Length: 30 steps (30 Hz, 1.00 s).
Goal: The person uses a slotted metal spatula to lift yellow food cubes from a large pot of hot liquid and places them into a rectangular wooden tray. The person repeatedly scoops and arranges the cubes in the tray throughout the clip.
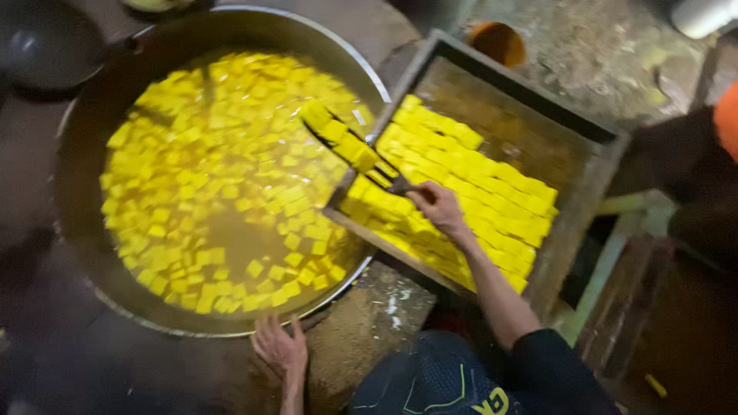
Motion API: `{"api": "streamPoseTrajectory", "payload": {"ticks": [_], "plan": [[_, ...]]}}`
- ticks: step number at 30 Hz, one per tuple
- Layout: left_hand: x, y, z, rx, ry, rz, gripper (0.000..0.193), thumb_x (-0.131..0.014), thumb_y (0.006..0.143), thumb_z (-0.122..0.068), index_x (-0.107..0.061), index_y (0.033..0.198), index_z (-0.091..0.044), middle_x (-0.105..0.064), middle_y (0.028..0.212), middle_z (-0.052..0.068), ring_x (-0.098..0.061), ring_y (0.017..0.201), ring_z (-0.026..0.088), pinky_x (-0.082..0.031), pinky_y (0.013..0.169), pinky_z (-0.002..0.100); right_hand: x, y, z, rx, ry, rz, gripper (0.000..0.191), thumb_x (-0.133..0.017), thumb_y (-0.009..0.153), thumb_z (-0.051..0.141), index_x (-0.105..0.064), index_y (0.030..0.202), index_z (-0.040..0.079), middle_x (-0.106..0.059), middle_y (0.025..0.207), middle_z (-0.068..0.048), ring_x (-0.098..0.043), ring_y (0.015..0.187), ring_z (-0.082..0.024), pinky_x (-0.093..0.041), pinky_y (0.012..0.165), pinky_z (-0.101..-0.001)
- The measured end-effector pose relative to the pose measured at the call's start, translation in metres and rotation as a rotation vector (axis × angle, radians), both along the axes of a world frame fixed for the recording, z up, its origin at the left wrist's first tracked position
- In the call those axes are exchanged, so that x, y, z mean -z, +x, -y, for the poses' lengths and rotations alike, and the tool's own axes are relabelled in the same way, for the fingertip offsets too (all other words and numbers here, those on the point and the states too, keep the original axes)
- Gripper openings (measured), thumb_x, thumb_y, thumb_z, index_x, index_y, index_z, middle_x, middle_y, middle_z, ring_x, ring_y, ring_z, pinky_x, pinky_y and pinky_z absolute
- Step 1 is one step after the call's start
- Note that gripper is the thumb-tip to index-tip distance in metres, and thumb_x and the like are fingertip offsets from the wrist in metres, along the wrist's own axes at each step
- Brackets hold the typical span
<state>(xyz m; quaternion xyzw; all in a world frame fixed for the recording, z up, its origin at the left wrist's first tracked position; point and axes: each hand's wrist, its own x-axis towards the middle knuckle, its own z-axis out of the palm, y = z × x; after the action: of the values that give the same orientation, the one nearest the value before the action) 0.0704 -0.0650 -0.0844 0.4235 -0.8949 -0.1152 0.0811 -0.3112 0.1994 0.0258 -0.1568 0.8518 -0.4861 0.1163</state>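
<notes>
Right hand (438, 207): closed around dark metal fork-like skimmer (361, 157) carrying yellow cubes, over wooden tray (592, 177).
Left hand (280, 350): open, fingers spread, touching near rim of large round metal vat (369, 69).

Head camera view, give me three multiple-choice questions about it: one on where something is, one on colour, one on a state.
1. Where does the left hand rest?
A. on the ledge just below the big metal pan's rim
B. inside the wooden tray
C. on the spatula

2. What colour are the tofu cubes in the pan?
A. white
B. yellow
C. brown

3. What state is the slotted spatula in, held by the right hand?
A. empty
B. sunk in the broth
C. loaded with cubes, above the liquid

Answers: 1 A, the hand lies flat beside the rim. 2 B, all look bright yellow. 3 C, a row of cubes sits on it between the pan and the wooden tray.
</notes>
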Motion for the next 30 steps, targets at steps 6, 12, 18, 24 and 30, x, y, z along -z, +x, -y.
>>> {"api": "streamPoseTrajectory", "payload": {"ticks": [6, 12, 18, 24, 30], "plan": [[-0.024, -0.108, -0.097, 0.293, 0.001, -0.459, 0.051, -0.069, 0.097, -0.035, -0.057, 0.133, 0.0, -0.055, 0.143, 0.027, -0.047, 0.14, 0.044, -0.034, 0.121, 0.055, -0.032, -0.044, -0.258, 0.126, 0.475, -0.252, 0.045, -0.072, 0.093, 0.053, -0.079, 0.11, 0.011, -0.075, 0.086, -0.013, -0.072, 0.074, -0.027, -0.056, 0.067, -0.0396], [-0.046, -0.23, -0.226, 0.595, 0.098, -0.43, 0.056, -0.069, 0.093, -0.036, -0.057, 0.136, -0.002, -0.049, 0.151, 0.026, -0.039, 0.146, 0.045, -0.028, 0.121, 0.057, -0.037, -0.093, -0.389, 0.133, 0.604, -0.216, 0.053, -0.069, 0.092, 0.06, -0.077, 0.111, 0.011, -0.077, 0.095, -0.015, -0.074, 0.086, -0.034, -0.057, 0.076, -0.0464], [-0.05, -0.264, -0.268, 0.555, -0.021, -0.287, 0.061, -0.072, 0.088, -0.044, -0.06, 0.133, -0.003, -0.047, 0.152, 0.023, -0.035, 0.147, 0.043, -0.025, 0.121, 0.059, -0.027, -0.139, -0.419, -0.001, 0.676, -0.263, 0.05, -0.068, 0.095, 0.058, -0.075, 0.111, 0.011, -0.076, 0.094, -0.016, -0.073, 0.085, -0.034, -0.057, 0.074, -0.0472], [-0.056, -0.271, -0.274, 0.473, -0.001, -0.324, 0.062, -0.074, 0.086, -0.045, -0.061, 0.132, -0.005, -0.048, 0.152, 0.022, -0.036, 0.147, 0.042, -0.027, 0.121, 0.057, -0.001, -0.142, -0.421, 0.016, 0.725, -0.624, 0.036, -0.073, 0.096, 0.045, -0.067, 0.101, 0.01, -0.071, 0.091, -0.009, -0.071, 0.078, -0.028, -0.055, 0.064, -0.0401], [-0.061, -0.275, -0.276, 0.475, -0.007, -0.31, 0.06, -0.076, 0.085, -0.042, -0.062, 0.131, -0.006, -0.05, 0.149, 0.02, -0.039, 0.144, 0.042, -0.029, 0.119, 0.057, 0.003, -0.134, -0.429, -0.067, 0.685, -0.783, 0.03, -0.076, 0.092, 0.038, -0.065, 0.099, 0.011, -0.067, 0.089, -0.007, -0.069, 0.078, -0.026, -0.055, 0.065, -0.0379]]}}
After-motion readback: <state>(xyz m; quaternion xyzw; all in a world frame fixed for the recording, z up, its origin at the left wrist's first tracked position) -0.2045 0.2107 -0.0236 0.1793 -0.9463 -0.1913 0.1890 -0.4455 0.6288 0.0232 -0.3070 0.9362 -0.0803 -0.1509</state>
